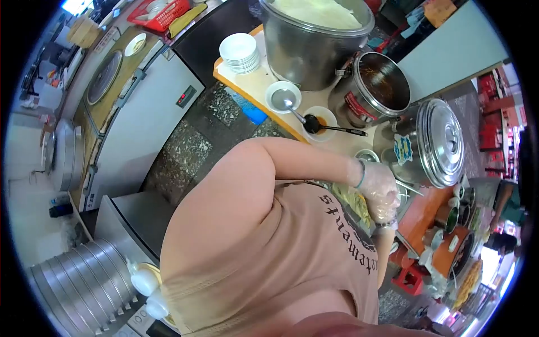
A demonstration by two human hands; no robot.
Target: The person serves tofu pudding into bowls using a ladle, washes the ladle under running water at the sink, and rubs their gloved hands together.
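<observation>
The left hand (377, 181), in a clear plastic glove with a teal band at the wrist, is positioned over the work area, fingers bent and close together. The right hand (384, 209), also gloved, with a dark-and-silver band at the wrist, is located against or just beside the left; overlap prevents telling which. Its finger state cannot be told, nor can anything gripped by either hand.

The yellow-green, leafy-looking food (355, 203) lies beside the hands, between them and the brown printed shirt (292, 241). A thin, light-coloured rod (410, 188) extends beyond the hands, near the lidded silver metal pot (443, 143).

A black ladle (312, 124) rests in a white bowl (330, 115) containing brown liquid. The open metal pot (384, 84) with dark reddish-brown contents stands beside this bowl. A stack of white dishes (240, 53) stands at the table's corner.
</observation>
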